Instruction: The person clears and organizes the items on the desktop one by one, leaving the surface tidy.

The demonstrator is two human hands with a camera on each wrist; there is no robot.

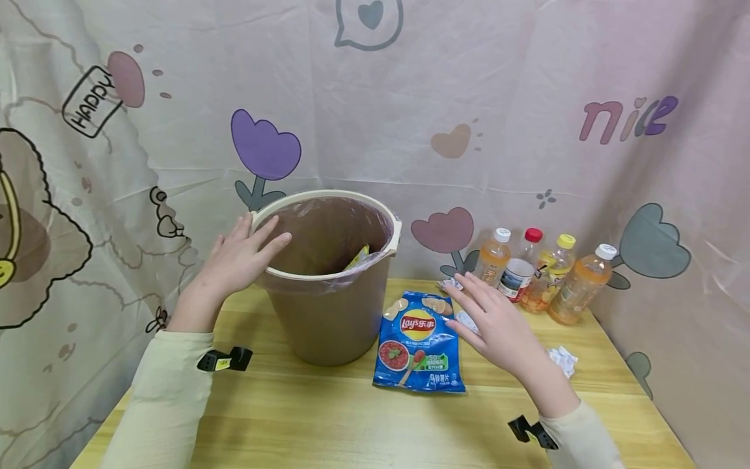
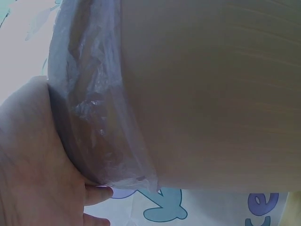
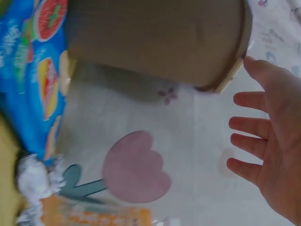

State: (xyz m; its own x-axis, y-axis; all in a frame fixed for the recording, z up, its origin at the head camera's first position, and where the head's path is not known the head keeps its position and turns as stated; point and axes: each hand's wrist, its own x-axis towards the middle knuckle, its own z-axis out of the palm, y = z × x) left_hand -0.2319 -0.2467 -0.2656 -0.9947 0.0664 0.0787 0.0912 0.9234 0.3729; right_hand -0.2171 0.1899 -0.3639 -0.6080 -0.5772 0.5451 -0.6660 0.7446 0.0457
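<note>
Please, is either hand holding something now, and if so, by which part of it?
No hold shows: the left hand lies against the bin's rim with fingers extended, and the right hand is empty.

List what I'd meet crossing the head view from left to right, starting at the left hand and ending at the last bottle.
Left hand → lined brown bin → blue chip bag → first white-capped bottle → red-capped bottle → yellow-capped bottle → second white-capped bottle.
</note>
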